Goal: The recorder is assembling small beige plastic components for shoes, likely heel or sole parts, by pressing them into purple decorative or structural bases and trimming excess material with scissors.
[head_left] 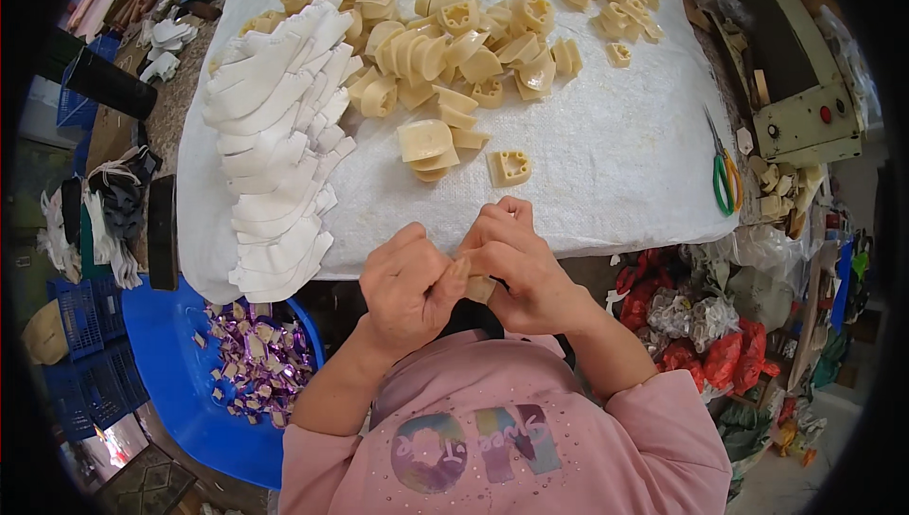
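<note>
The left hand and the right hand are meeting just off the near edge of the worktable, in front of the pink shirt. Their fingers are closing narrowly around a small cream piece — mostly hidden, so I cannot tell exactly which fingertips are pressing on it. Just beyond the knuckles, a single cream block is sitting alone on the white covering, its notched opening showing, and a short stack of curved cream pieces is leaning to its left. Farther off, a large cream heap is filling the middle, while a smaller cream group is standing near the far right corner. Along the left side, overlapping white pieces are running right down to the near edge, leaving little room there. To the right, a broad stretch of covering is lying between the block and the scissors — these are resting close to the right edge. Below the near left corner, a blue tub is holding shiny purple packets.
</note>
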Motion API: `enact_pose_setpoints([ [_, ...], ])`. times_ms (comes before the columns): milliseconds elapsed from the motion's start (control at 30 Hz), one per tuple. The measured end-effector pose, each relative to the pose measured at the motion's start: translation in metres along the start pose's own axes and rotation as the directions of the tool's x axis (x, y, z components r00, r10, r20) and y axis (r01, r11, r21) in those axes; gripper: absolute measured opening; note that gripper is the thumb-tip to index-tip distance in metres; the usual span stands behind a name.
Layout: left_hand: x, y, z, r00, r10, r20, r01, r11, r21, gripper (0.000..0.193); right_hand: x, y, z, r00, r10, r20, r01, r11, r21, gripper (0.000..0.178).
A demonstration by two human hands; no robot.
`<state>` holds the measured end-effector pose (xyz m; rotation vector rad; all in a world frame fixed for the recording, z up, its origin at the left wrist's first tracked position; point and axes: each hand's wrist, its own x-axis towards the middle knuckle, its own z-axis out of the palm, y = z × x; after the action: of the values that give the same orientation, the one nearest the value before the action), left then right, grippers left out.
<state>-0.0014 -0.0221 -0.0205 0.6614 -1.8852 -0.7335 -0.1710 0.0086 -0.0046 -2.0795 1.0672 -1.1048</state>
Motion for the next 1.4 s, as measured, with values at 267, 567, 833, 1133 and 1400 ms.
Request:
enact_pose_setpoints([
  [267, -0.004, 0.007, -0.008, 0.989, 0.075, -0.131, -0.061, 0.992, 0.106, 0.025, 0.004, 0.003, 0.002, 0.981, -0.138, -0.135, 0.105, 0.968, -0.229, 0.037],
  [567, -0.003, 0.009, -0.013, 0.956, 0.045, -0.29, -0.043, 0.999, 0.013, 0.033, -0.021, -0.002, 0.012, 0.901, 0.401, -0.165, -0.285, 0.834, 0.473, 0.023],
  [833, -0.006, 0.012, -0.006, 0.993, 0.062, -0.096, -0.077, 0.984, -0.158, 0.027, -0.028, -0.01, 0.022, 0.794, 0.603, -0.073, -0.192, 0.363, 0.912, 0.023],
  [1133, 0.006, 0.019, -0.002, 0.98, 0.193, 0.053, -0.2, 0.944, 0.262, 0.014, -0.023, -0.019, 0.019, 0.821, 0.556, -0.132, -0.272, 0.583, 0.765, 0.025],
  [1400, 0.004, 0.009, -0.001, 0.992, 0.101, 0.073, -0.119, 0.943, 0.312, 0.019, -0.012, -0.01, 0.001, 0.866, 0.499, -0.042, -0.467, 0.834, 0.293, 0.025],
])
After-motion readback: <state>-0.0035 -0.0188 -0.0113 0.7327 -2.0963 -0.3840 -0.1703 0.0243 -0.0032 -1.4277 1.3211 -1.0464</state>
